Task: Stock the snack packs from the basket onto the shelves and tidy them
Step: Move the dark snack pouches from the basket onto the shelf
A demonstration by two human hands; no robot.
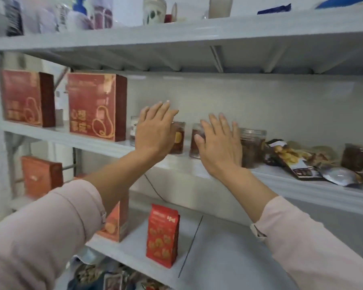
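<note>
Clear plastic jars (252, 147) stand just behind the left hand (153, 132) and right hand (220, 147), both flat with fingers spread and holding nothing, so a hasty push could topple one onto the snack packs (298, 162) lying at three o'clock on the shelf (281, 185).

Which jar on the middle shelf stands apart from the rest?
The far-right jar, beyond the lying snack pouches; the other jars stand clustered mid-shelf.
</note>
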